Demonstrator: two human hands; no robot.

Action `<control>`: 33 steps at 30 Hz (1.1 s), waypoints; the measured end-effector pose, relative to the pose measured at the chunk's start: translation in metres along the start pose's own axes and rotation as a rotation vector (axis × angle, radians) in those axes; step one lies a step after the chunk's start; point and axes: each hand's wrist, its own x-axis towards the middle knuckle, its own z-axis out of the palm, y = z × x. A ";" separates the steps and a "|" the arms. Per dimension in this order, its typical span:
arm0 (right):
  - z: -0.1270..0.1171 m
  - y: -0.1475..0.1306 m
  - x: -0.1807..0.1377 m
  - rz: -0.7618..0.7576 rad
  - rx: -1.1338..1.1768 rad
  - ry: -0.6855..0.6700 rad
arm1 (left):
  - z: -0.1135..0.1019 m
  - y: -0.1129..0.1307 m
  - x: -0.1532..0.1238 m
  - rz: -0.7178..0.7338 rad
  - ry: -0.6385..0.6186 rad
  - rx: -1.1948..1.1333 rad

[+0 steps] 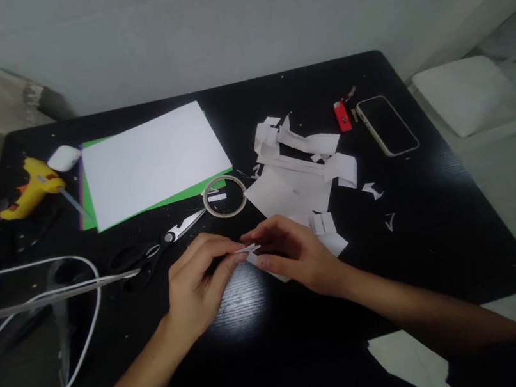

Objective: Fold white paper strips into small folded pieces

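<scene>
Near the front of the black table, my left hand (205,276) pinches the pointed end of a small folded white paper (251,254) between thumb and fingers. My right hand (299,255) is closed around the other side of the same paper, partly hiding it. Just beyond my hands lies a roll of tape (225,196). Black-handled scissors (168,238) rest to the left of it, blades partly apart. White paper scraps (295,181) are heaped beyond my right hand.
A sheet stack (156,160), white over green, lies at the back left. Left of it are a yellow glue gun (36,186) and a white case (64,158). A white cable (97,321) loops at left. A red lighter (342,116) and a phone (387,125) lie back right.
</scene>
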 end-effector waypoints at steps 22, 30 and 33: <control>0.013 -0.009 -0.009 -0.053 0.035 0.184 | 0.006 0.007 -0.006 0.387 0.027 0.285; 0.006 -0.008 -0.002 -0.019 0.011 0.220 | 0.007 0.007 -0.005 0.242 0.042 0.109; 0.002 -0.003 0.002 -0.052 -0.002 0.274 | 0.007 -0.002 -0.004 -0.018 0.077 0.131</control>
